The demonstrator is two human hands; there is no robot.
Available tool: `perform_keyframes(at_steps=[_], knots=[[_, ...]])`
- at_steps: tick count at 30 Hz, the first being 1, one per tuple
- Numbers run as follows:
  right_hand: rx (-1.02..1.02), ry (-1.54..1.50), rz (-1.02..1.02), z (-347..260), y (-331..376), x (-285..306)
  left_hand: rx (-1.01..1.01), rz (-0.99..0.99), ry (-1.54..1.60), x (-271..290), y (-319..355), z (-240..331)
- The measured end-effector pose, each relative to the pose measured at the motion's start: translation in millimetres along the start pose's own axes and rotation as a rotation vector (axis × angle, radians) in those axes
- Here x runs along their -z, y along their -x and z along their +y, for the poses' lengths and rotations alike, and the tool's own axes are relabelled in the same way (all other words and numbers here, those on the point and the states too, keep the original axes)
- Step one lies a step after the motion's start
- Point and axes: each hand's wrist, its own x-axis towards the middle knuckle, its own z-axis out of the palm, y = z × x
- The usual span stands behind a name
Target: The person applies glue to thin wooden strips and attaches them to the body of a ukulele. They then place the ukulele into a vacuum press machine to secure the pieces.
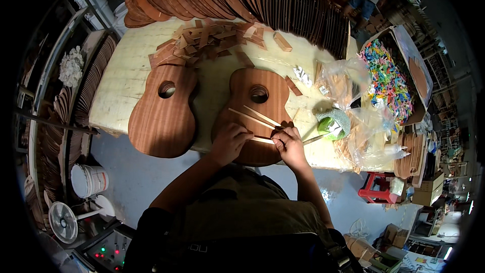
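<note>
Head view: over the lower part of one guitar-shaped board [273,108], we pinch a thin wooden strip [262,140], left hand [232,144] and right hand [289,146] each in a narrow grip. Two loose strips [252,119] cross that board; left of it on the counter [209,93] lies a second board [159,121].

There are two holed guitar panels [160,120], one fan [63,222].
</note>
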Motion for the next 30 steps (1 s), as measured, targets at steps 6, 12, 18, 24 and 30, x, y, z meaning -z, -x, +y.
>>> perform_keyframes(at_steps=[6, 12, 18, 24, 30], knots=[[0.034, 0.076, 0.139, -14.2, -21.5, -8.3, 0.029, -0.012, -0.003, -2.0, 1.1, -2.4], [0.123, 0.021, 0.081, -0.9, -17.7, -16.8, -0.024, 0.06, -0.015, 5.2, -5.8, 3.8], [0.056, 0.012, 0.182, 0.2, -27.2, -6.9, 0.056, 0.013, 0.048, -2.4, -3.6, 1.1], [0.187, 0.027, 0.087, 5.2, -25.7, -11.2, -0.054, 0.053, -0.011, 3.4, -8.6, 3.8], [-0.012, 0.163, 0.194, -4.7, 10.6, -1.4, 0.046, -0.061, -0.031, 3.9, -5.4, 4.5]])
